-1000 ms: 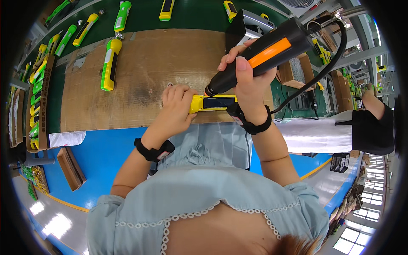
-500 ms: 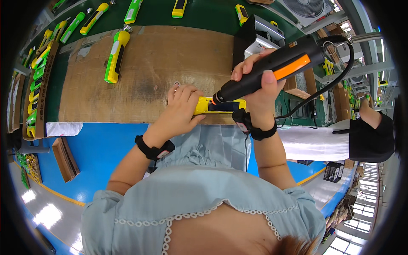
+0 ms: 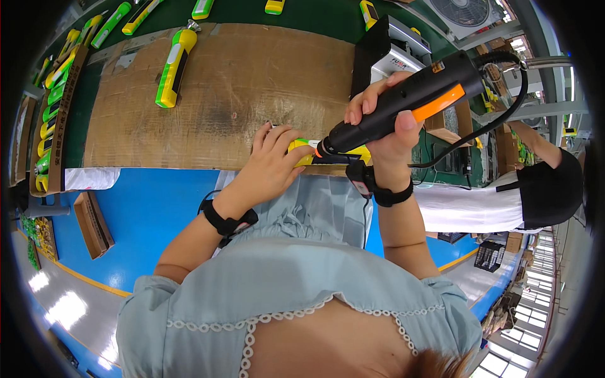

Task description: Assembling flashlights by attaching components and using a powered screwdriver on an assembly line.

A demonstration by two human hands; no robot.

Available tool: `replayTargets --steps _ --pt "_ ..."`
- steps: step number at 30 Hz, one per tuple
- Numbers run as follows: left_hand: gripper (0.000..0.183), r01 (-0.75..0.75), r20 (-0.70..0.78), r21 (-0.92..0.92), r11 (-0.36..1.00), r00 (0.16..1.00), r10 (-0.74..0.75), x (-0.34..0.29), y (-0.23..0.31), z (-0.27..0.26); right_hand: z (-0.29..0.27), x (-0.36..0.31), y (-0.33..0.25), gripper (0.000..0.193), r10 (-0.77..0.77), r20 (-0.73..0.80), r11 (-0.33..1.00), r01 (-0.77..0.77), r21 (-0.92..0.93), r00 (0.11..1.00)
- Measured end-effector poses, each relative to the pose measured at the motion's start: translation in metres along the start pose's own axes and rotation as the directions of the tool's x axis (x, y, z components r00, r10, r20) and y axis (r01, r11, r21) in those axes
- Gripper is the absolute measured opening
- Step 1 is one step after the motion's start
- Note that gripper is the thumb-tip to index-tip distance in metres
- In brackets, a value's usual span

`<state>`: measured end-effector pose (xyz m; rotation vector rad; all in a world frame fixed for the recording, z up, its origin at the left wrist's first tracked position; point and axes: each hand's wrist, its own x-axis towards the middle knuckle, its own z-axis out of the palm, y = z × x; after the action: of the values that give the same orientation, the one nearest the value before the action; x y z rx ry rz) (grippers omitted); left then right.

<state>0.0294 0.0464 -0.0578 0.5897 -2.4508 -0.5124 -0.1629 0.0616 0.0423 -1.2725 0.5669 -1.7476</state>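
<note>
My right hand (image 3: 392,135) is closed around a black electric screwdriver (image 3: 403,101) with an orange lever, tilted down to the left. Its orange-ringed tip meets a yellow flashlight (image 3: 360,153) with a dark panel, lying across the front edge of the cardboard. Part of the flashlight is behind the tool and my right wrist. Gripping its left end, my left hand (image 3: 271,154) has its fingers bent over the yellow body. Farther back on the cardboard lies another yellow-green flashlight (image 3: 174,69), its silver head pointing away from me.
A cardboard sheet (image 3: 233,69) covers the green bench. Behind the screwdriver stands a black and silver box-shaped device (image 3: 394,57). A long carton (image 3: 60,126) of flashlights is at the left, an open carton (image 3: 93,223) on the floor. A co-worker's arm (image 3: 539,142) shows at right.
My left fingers have moved onto the flashlight's left end. The flashlight is turned slightly, its dark panel showing less. The screwdriver stays on it; the view has shifted slightly.
</note>
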Motion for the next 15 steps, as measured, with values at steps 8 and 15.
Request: replayTargets --steps 8,15 --pt "0.035 -0.022 -0.053 0.043 0.999 0.998 0.024 0.008 -0.003 -0.003 -0.002 0.001 -0.001 0.044 -0.113 -0.148 0.987 0.094 -0.129 0.982" --pt "0.04 0.049 -0.023 -0.058 0.997 0.998 -0.051 0.022 -0.011 -0.003 -0.002 0.004 -0.015 0.044 -0.249 -0.219 0.962 0.216 -0.165 0.944"
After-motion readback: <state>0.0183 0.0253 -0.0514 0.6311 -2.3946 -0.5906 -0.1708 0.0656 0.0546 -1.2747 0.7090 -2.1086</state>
